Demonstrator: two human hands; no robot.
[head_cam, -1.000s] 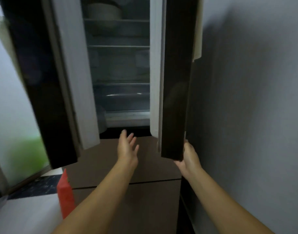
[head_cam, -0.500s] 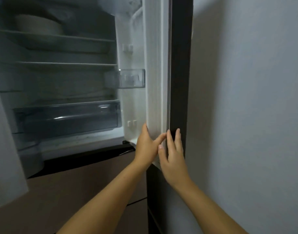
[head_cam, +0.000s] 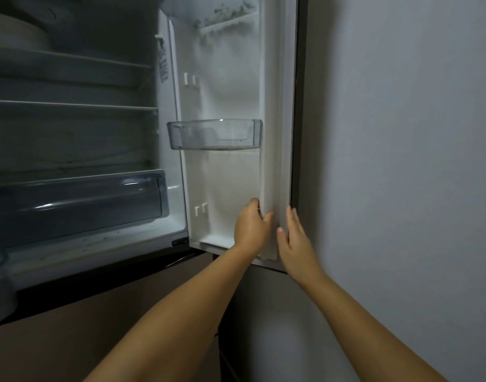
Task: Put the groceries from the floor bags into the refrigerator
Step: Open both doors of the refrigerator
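Observation:
The refrigerator stands open, its dim interior (head_cam: 71, 139) with glass shelves filling the left of the head view. Its right door (head_cam: 225, 177) is swung wide, white inner side facing me. My left hand (head_cam: 250, 227) curls over the raised inner rim of that door near its bottom corner. My right hand (head_cam: 296, 241) lies flat against the door's outer edge strip, fingers apart, holding nothing. No grocery bags or groceries are in view.
A clear door bin (head_cam: 214, 133) hangs halfway up the door. A transparent crisper drawer (head_cam: 76, 199) sits at the bottom of the compartment, and a pale bowl (head_cam: 16, 31) on the top shelf. A grey wall (head_cam: 401, 161) stands close behind the door. The brown lower drawer front (head_cam: 98, 326) lies below.
The right door has swung from half open to wide open toward the wall. My left hand moved from mid-air onto the door's inner rim; my right hand shifted to its edge.

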